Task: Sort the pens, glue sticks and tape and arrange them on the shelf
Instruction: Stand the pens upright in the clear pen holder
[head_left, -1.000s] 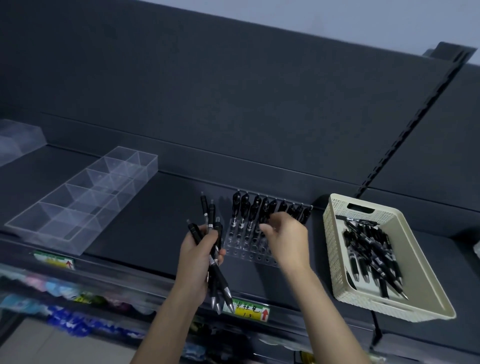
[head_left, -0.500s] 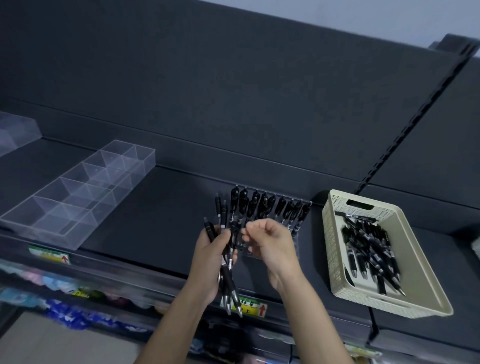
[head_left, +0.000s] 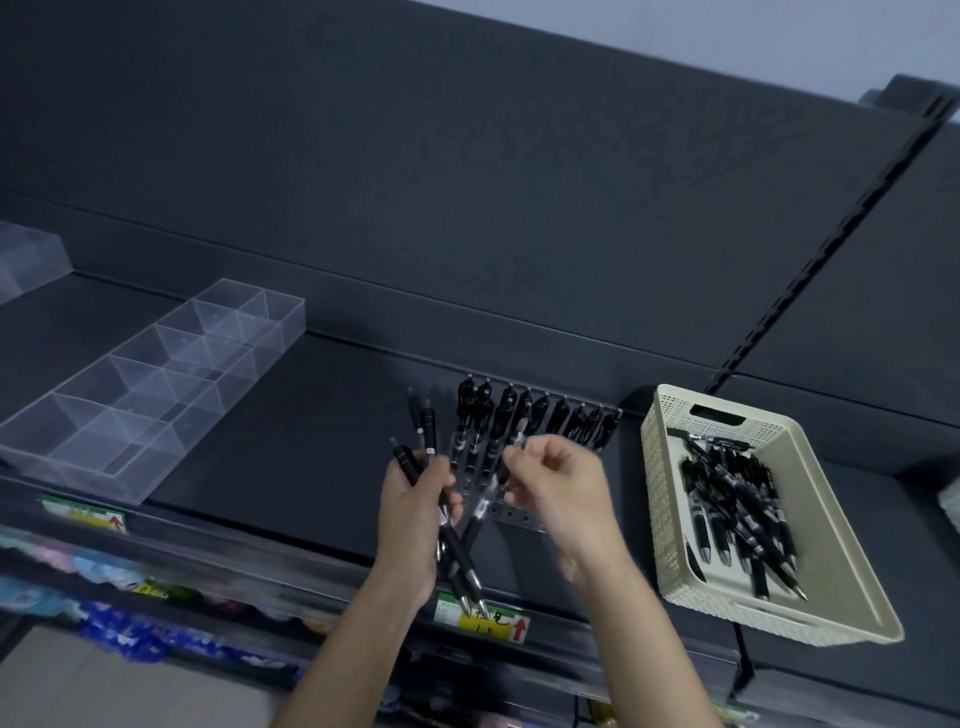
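Dark shelf (head_left: 249, 467) carried clear tray (head_left: 156, 384) left, basket (head_left: 657, 493) of loose pens (head_left: 737, 509) right, half-filled pen rack (head_left: 519, 514) between. Left hand (head_left: 410, 525) gripped a pen bunch (head_left: 460, 561) over the rack; right hand (head_left: 566, 493) pinched one blurred pen (head_left: 485, 501) beside it.

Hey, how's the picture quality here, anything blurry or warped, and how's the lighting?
Head view: motion blur smears the right hand, the black pen it pinches and the lower-shelf goods; the black pens in the left hand look sharper; the wide angle tilts and bows the dark shelf's lines; lighting is dim, bluish, glare-free.
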